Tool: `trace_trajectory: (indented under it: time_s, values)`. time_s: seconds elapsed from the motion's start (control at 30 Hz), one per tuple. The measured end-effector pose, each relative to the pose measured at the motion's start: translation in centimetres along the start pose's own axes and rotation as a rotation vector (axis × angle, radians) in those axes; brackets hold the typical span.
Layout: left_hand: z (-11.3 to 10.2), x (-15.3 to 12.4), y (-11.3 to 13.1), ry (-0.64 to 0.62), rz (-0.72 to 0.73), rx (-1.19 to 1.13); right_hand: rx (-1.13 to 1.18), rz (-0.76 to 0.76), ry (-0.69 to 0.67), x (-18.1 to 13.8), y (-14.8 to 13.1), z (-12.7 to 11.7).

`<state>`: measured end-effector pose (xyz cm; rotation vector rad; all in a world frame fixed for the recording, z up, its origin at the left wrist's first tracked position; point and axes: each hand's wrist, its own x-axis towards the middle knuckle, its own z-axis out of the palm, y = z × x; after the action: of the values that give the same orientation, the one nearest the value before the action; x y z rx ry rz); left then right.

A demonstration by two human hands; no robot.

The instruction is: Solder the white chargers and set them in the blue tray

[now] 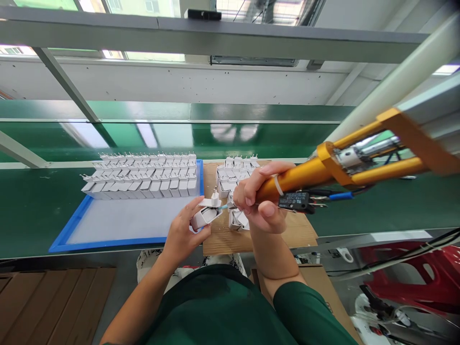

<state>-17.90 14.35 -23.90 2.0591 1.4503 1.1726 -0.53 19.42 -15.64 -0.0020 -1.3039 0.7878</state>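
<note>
My left hand (185, 232) is closed around a white plug adapter (205, 214), holding it over the near edge of a cardboard sheet (230, 237). My right hand (261, 195) grips the orange body of a powered screwdriver (323, 170), which slants up to the right. Its thin tip touches the adapter. A black micro switch (293, 200) with wires is strapped under the tool next to my fingers. More white adapters (235, 178) lie in a loose group on the cardboard behind my hands.
A blue-edged white tray (122, 223) to the left carries rows of white adapters (143, 177) along its far side. It rests on a green conveyor belt (32, 206). A red plastic stool (420, 282) and cables sit at the lower right, brown cardboard at the lower left.
</note>
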Motion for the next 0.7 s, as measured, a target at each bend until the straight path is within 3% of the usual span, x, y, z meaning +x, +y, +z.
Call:
trace_trajectory:
  time_s: [0.5,0.7]
  values:
    - [0.2,0.13,0.13,-0.001,-0.002,-0.021,-0.02,0.009,0.013,-0.09,-0.09,-0.08]
    - [0.42,0.21,-0.08,-0.039,-0.067,-0.124,-0.02,-0.028,-0.016,-0.09,0.0,-0.46]
